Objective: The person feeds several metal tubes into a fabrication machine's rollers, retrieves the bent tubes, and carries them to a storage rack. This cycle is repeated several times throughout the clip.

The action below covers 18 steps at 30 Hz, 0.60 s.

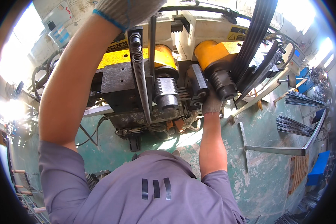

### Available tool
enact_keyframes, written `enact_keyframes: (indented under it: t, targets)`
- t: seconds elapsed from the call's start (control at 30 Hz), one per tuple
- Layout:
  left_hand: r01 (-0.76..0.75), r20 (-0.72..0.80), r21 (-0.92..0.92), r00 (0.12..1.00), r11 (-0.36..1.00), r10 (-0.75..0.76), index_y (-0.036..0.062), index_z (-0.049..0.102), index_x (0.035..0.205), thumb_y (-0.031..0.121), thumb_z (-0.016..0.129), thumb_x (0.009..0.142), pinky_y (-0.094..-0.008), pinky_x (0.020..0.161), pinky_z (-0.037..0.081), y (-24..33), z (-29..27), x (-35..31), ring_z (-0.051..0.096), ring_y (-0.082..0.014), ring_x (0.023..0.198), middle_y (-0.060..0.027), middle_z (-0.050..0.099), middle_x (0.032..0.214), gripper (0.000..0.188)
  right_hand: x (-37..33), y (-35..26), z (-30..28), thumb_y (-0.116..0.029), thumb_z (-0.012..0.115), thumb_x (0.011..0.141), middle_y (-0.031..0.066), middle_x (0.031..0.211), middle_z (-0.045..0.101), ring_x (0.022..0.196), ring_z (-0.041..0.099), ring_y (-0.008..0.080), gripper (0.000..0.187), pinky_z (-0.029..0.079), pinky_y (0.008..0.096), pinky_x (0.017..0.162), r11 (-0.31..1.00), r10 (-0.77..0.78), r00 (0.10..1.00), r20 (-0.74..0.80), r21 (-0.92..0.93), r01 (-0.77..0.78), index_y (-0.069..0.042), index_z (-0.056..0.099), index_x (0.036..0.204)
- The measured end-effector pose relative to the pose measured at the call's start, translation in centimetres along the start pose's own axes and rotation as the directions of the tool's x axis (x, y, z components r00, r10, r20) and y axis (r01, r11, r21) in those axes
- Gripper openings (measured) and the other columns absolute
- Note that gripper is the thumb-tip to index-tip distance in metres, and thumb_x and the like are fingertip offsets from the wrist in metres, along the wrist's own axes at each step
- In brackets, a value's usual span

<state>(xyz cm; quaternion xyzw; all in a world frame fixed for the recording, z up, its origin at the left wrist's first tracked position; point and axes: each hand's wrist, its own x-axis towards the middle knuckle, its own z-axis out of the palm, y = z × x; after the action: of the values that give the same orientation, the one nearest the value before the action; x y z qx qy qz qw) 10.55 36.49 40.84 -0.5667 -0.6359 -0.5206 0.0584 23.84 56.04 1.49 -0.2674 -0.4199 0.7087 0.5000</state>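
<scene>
My left hand (127, 13), in a knitted white work glove with a blue cuff, is raised over the left side of a yellow and black machine (114, 80). The top edge cuts off its fingers. Close by it stand a coil spring (140, 74) and a dark upright rod (152, 48). Lower down, my gloved right hand (212, 103) reaches in beneath a black hexagonal block (198, 80), beside a toothed cylinder (223, 82). Machine parts hide its fingers, so whatever it touches does not show. Another toothed cylinder (166, 91) sits left of the block.
Long dark metal bars (254, 35) slope up at the right of the machine. Bundles of thin rods (295, 126) rest by a metal frame (276, 150) farther right. A blue box (318, 168) stands near the right rim. Black cables (97, 132) hang at the lower left.
</scene>
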Motion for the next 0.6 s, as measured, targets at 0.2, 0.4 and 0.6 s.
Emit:
enact_keyframes:
  t: [0.2,0.4,0.6]
  targets:
    - [0.194,-0.093,0.008,0.977,0.981,-0.193,-0.0099,0.049,0.13,0.0,0.056,0.092,-0.0348,0.076,0.056,3.6,0.0,-3.2,0.063,-0.022,0.078,-0.0118,0.063,0.089,0.04,-1.0,-0.3,-0.7,-0.005,0.07,0.095,0.0091,0.118,0.068,0.101,0.069,0.0196,0.03,0.06,0.0343,0.08,0.99,0.142,0.99,-0.012,0.008,-0.142,0.001,0.069,0.124]
    - [0.383,-0.002,-0.06,0.923,0.922,-0.384,-0.0075,0.055,0.127,0.001,0.064,0.089,-0.0394,0.088,0.057,4.5,-1.0,-3.3,0.069,-0.0263,0.092,-0.0154,0.069,0.098,0.04,-0.5,1.3,-1.8,-0.001,0.069,0.092,0.0113,0.113,0.07,0.093,0.07,0.0178,0.024,0.06,0.033,0.074,0.987,0.158,0.986,0.047,-0.044,-0.156,0.006,0.071,0.115]
    - [0.388,0.034,-0.059,0.921,0.92,-0.387,-0.0048,0.058,0.126,0.002,0.068,0.09,-0.0418,0.093,0.057,4.8,-1.7,-3.7,0.07,-0.0278,0.094,-0.0151,0.071,0.1,0.038,-0.9,0.7,-1.1,-0.001,0.072,0.089,0.0086,0.106,0.07,0.087,0.07,0.0185,0.023,0.059,0.033,0.073,0.991,0.124,0.991,0.058,-0.053,-0.121,0.004,0.071,0.112]
